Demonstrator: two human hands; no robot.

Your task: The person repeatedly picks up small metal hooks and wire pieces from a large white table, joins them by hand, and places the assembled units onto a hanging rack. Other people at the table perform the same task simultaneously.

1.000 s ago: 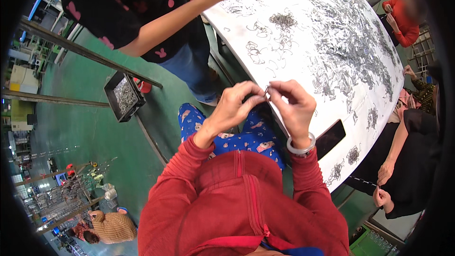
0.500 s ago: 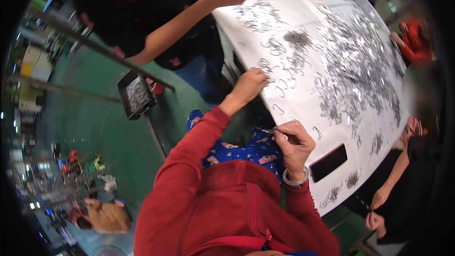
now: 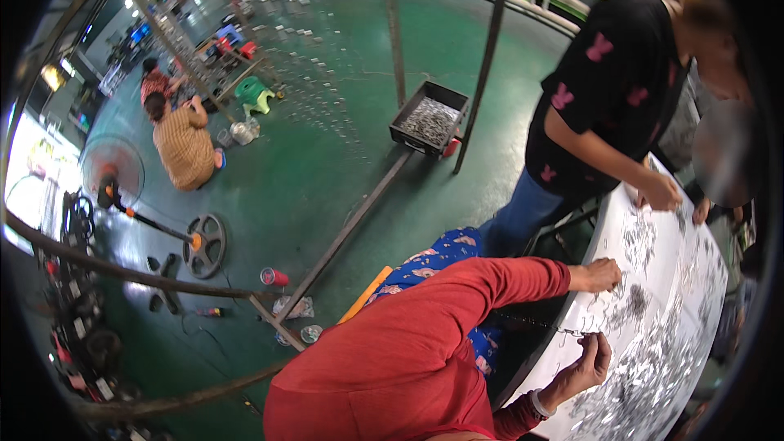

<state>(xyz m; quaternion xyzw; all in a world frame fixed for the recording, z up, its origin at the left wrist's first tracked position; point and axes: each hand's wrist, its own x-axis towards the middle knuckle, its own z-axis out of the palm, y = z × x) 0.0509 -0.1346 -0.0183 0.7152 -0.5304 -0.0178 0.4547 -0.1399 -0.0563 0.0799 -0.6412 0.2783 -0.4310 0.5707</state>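
Observation:
At the white table's near edge, my left hand (image 3: 600, 276) is closed, knuckles up, beside small metal hooks on the white surface (image 3: 581, 310). What its fingers hold, if anything, is hidden. My right hand (image 3: 586, 367) pinches the end of a thin, dark chain (image 3: 563, 329) between thumb and fingertips. From there the chain runs left over the table edge toward my lap, where it fades into shadow. Many small silvery metal pieces (image 3: 645, 376) lie heaped beyond my right hand. A dark cluster of hooks (image 3: 637, 300) lies to the right of my left hand.
A co-worker in a black shirt (image 3: 608, 90) stands at the table's far side, hands over it. A black crate (image 3: 429, 118) of metal pieces stands on the green floor near metal posts. To the left are a fan (image 3: 110, 188), a red can (image 3: 273, 277) and a crouching person (image 3: 181, 139).
The view has swung left, bringing in more floor, the fan and the crate. My right hand keeps its pinch, now with a chain visible trailing from it; my left hand stays at the table edge.

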